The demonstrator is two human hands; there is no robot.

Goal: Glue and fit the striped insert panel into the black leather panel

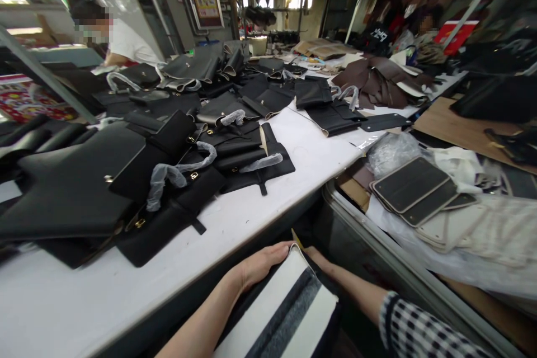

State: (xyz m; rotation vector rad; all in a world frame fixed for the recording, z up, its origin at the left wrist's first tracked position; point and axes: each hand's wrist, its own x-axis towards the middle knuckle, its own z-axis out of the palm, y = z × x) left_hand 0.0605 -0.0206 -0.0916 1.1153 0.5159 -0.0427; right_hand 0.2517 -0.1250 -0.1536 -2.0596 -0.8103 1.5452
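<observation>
Presently, the left hand (265,263) grasps the far edge of one white-and-dark piece (281,319), between both hands; how the right hand (318,260) grips, beside one thin yellow object (297,239), I cannot tell. If this object slips, it may scratch the piece. Leftward, one white table (247,218) bears overlapping black bags (79,179), uncountable.

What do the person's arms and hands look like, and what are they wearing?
No gloves show on the left hand or right hand. A black-and-white checked sleeve ends along the right forearm; the visible left forearm is bare.
</observation>
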